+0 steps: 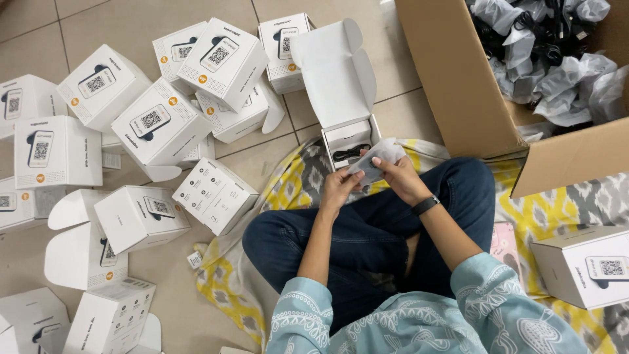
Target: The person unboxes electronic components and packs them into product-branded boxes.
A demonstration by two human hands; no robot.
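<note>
head view looks down on someone sitting cross-legged on a yellow and grey patterned cloth (295,177). both hands meet over the knees: the left hand (339,187) and the right hand (401,177) each pinch a small pale translucent pouch (379,157), fingers closed on its edges. the pouch is crumpled, whitish-grey, held just above an open white carton (344,134) whose lid stands up; a dark cable lies coiled inside. to the left, many closed white cartons (157,124) are heaped on the tiled floor, each with a square black-and-white code panel and a small orange dot. a large brown cardboard box (458,85) at upper right holds grey wrapped bundles. one more white carton (586,269) sits at right.
</note>
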